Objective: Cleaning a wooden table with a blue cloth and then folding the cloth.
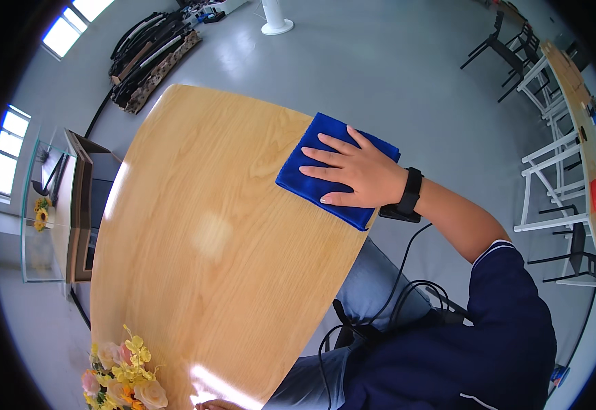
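My right hand [359, 174] lies palm down on a folded blue cloth [320, 130], its fingers spread and its thumb toward my body. The cloth rests on the far right corner of a light wood tabletop [195, 191], one edge reaching the table's rim. A black band with a watch [407, 198] circles my right wrist. Only a sliver of my left hand [219, 405] shows at the bottom edge of the picture, at the table; its fingers are mostly cut off.
Artificial flowers [120, 376] stand at the table's lower left. Black cables [407, 287] loop by my legs. Left is a glass-topped cabinet [72, 212]; behind, a pile of dark long pieces [151, 58] and a white post base [277, 26]. Chairs [503, 48] and a long trestle table [578, 123] line the right.
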`<state>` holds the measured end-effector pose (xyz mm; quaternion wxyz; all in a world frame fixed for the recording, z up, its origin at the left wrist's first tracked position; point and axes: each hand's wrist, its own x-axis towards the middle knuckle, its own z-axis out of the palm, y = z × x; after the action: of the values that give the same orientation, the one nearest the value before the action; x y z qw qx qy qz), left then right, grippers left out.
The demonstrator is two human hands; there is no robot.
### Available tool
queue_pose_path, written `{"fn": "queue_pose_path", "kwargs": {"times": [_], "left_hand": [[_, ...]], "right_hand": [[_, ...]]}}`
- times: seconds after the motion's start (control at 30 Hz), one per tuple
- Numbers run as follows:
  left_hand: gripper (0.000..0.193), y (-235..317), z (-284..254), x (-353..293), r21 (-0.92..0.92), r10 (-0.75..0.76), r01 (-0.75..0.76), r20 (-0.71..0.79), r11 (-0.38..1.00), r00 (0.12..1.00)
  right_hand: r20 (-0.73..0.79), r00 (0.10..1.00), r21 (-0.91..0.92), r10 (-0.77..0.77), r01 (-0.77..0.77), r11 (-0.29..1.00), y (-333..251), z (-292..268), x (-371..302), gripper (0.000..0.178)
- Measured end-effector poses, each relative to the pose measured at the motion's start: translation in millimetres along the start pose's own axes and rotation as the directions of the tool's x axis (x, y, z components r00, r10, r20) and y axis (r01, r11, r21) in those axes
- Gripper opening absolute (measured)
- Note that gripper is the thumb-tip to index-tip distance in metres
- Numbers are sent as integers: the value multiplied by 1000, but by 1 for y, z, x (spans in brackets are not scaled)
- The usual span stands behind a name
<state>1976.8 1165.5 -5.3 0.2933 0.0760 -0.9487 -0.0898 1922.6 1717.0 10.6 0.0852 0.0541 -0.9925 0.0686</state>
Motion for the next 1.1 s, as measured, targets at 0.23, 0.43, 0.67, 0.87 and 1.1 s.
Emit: {"fn": "queue_pose_path", "kwargs": {"times": [0.23,0.43,0.67,0.87,1.1], "left_hand": [[24,5,1,2,20,49,-48,-20,999,999],[24,5,3,1,69,-7,9,-31,998,1000],[23,-6,7,0,59,57,-55,-33,997,998],[24,-3,4,4,51,60,-58,-38,997,997],[24,9,4,4,108,101,-91,-91,990,991]], "right_hand": [[-12,1000,-18,-5,5,1000,-2,-2,0,52],[-15,1000,-61,-3,2,998,-4,-4,0,52],[5,1000,2,-11,11,1000,-6,-7,1,50],[-6,1000,-12,-13,13,1000,-7,-4,3,51],[12,1000,-81,-16,16,997,-9,-3,3,54]]}}
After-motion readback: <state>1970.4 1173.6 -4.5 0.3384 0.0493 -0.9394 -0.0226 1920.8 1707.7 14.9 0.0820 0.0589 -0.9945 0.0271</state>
